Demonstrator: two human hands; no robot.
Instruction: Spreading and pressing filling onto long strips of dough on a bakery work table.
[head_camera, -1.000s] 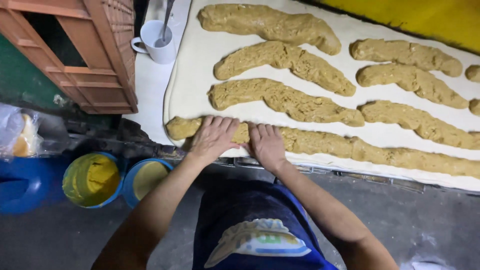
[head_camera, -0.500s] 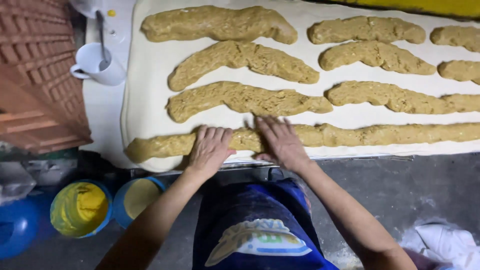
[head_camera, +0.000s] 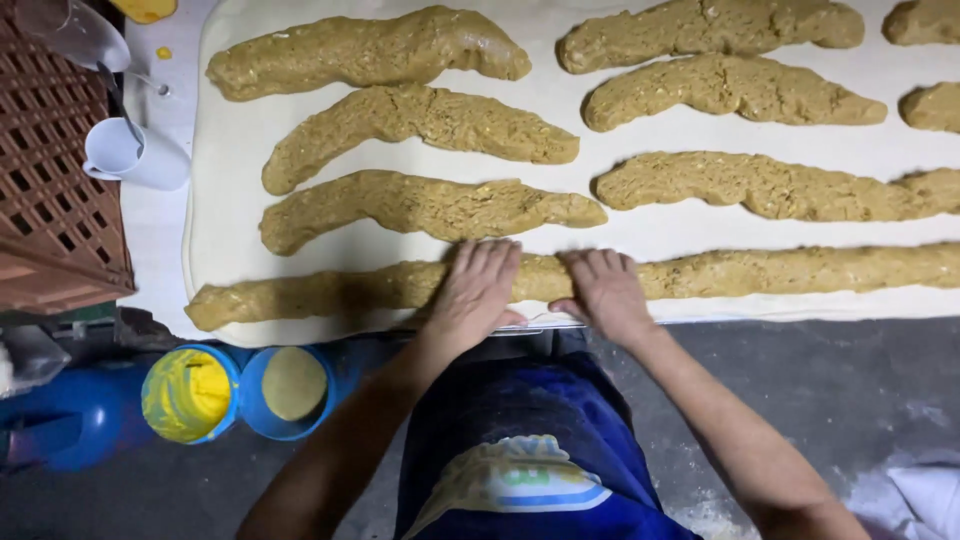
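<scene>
Along the lower edge of the table, left hand and right hand lie flat, fingers open, on the nearest dough rope. That rope looks long, thin; upper ropes seemingly thicker, unrolled.

Dough rolls lie in rows on the sheet, a mug left of it.

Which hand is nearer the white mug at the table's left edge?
Left. The left hand rests on the long dough roll, right of and below the white mug; the right hand lies farther right.
</scene>
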